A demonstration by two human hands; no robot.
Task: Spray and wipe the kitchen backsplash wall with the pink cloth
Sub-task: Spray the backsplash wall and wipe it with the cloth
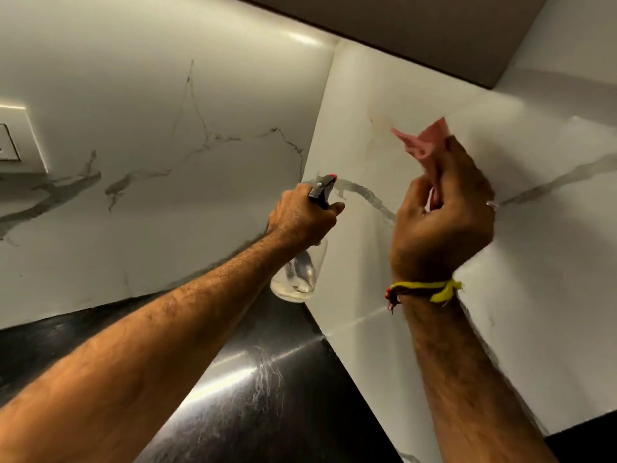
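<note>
Above right hand (442,222) fingers, gripped pink cloth (424,140) protrudes

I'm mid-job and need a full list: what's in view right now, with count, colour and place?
spray bottle: one, clear with dark trigger and red nozzle tip, held up near the wall corner
pink cloth: one, pink, bunched, raised at the right wall
backsplash wall: two faces meeting at a corner, white marble with grey veins
countertop: one, glossy black, below
switch plate: one, white, far left
upper cabinet: one, brown underside, top
wrist thread: one, yellow and red
left hand: grips the bottle
right hand: holds the cloth
</note>
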